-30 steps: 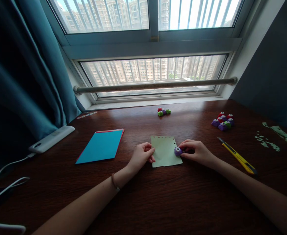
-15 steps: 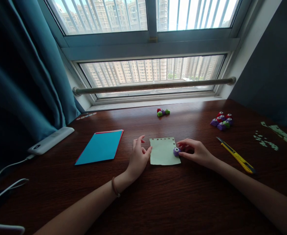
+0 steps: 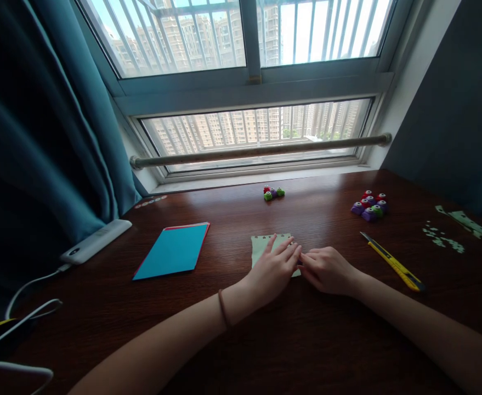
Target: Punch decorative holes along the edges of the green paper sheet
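A pale green sheet of paper (image 3: 260, 248) lies on the table with small punched shapes along its far edge. My left hand (image 3: 271, 269) rests over it, fingers stretched out, covering much of the sheet. Its fingertips meet my right hand (image 3: 325, 270) at the paper's right edge. There my right hand is closed around a small purple paper punch (image 3: 299, 262), of which only a sliver shows between the hands. How the punch sits on the edge is hidden.
Blue and red sheets (image 3: 173, 251) lie to the left. Farther back stand small punches (image 3: 273, 193), with more punches (image 3: 370, 207) at the right. A yellow utility knife (image 3: 392, 262), paper bits (image 3: 442, 238) and a cut strip (image 3: 469, 224) lie right. A white device (image 3: 96, 241) trails a cable.
My left hand has moved right, from the paper's left edge across the sheet to my right hand. My right hand has closed more around the punch, now mostly hidden. The view has tilted slightly.
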`<state>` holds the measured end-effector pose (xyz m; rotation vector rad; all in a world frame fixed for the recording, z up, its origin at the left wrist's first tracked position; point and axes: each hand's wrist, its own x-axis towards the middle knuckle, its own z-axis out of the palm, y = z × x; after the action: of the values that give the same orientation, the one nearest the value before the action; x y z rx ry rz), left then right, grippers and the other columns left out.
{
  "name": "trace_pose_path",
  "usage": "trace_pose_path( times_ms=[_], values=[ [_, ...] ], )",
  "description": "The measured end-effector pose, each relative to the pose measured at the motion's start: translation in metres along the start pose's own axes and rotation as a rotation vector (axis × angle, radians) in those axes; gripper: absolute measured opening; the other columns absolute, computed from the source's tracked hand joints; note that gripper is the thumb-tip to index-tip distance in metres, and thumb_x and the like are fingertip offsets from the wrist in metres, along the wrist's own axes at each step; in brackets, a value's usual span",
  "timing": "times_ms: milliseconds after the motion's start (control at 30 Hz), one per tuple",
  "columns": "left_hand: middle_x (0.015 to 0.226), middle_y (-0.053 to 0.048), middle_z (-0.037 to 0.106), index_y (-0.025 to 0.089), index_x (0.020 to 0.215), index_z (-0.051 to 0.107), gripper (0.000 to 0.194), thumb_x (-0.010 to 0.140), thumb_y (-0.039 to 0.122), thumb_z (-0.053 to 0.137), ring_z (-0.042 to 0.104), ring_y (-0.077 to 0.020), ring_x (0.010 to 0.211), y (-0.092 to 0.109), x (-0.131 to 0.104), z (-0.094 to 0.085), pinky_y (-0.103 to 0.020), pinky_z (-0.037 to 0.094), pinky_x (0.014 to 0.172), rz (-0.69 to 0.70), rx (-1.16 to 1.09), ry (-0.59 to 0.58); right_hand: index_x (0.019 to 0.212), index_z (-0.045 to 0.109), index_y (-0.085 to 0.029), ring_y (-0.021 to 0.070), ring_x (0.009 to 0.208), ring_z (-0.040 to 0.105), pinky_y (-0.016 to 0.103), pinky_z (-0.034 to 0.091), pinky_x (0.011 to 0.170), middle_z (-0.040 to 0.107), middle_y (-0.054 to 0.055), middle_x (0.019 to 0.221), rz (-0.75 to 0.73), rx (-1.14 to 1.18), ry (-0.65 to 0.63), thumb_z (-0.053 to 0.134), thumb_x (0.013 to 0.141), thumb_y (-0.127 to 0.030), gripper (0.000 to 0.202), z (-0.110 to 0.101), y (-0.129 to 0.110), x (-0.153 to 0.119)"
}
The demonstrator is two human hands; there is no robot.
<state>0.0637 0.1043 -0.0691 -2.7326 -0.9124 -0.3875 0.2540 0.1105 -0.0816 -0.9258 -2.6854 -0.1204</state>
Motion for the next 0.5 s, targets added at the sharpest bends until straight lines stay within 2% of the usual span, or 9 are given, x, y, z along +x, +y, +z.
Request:
trace_pose_path(
  times_ms=[67, 167, 333, 500],
  values=[
    [0.118, -0.013, 0.053, 0.004, 0.119, 0.045, 0.035, 0.090, 0.022, 0.037, 0.036, -0.0253, 0.120, 0.001, 0.007, 0.005, -0.043, 0.022, 0.104, 0.027, 0.000, -0.021, 0.086, 0.055, -0.013, 0.0157, 0.058, 0.053, 0.030, 0.030, 0.055, 0.060, 0.004, 0.068, 0.005, 0.022, -0.018, 0.040, 0.084, -0.019, 0.017, 0.002, 0.001, -0.001],
    [0.105, -0.016, 0.058, -0.001, 0.112, 0.049, 0.030, 0.087, 0.014, 0.040, 0.048, -0.0243, 0.107, 0.002, 0.014, 0.007, -0.035, 0.033, 0.097, 0.064, 0.014, -0.045, 0.084, 0.054, -0.014, 0.0151, 0.057, 0.054, 0.029, 0.028, 0.054, 0.061, 0.003, 0.067, 0.021, 0.035, -0.042, 0.042, 0.081, -0.017, 0.013, 0.003, 0.002, -0.001],
    [0.094, -0.011, 0.060, 0.006, 0.098, 0.054, 0.019, 0.085, 0.007, 0.041, 0.054, -0.0203, 0.094, 0.002, 0.015, 0.007, -0.029, 0.042, 0.086, 0.016, -0.077, -0.049, 0.074, 0.053, -0.016, 0.0159, 0.057, 0.056, 0.028, 0.027, 0.054, 0.061, 0.003, 0.065, 0.095, 0.015, -0.107, 0.043, 0.080, -0.020, 0.013, -0.002, 0.001, 0.003],
    [0.096, -0.011, 0.059, 0.008, 0.102, 0.052, 0.019, 0.085, 0.009, 0.043, 0.055, -0.0204, 0.092, 0.002, 0.012, 0.011, -0.030, 0.045, 0.083, -0.031, -0.160, -0.020, 0.077, 0.055, -0.017, 0.0176, 0.059, 0.058, 0.027, 0.027, 0.055, 0.063, 0.003, 0.067, 0.138, 0.015, -0.134, 0.043, 0.079, -0.021, 0.012, -0.006, -0.002, 0.004]
  ],
)
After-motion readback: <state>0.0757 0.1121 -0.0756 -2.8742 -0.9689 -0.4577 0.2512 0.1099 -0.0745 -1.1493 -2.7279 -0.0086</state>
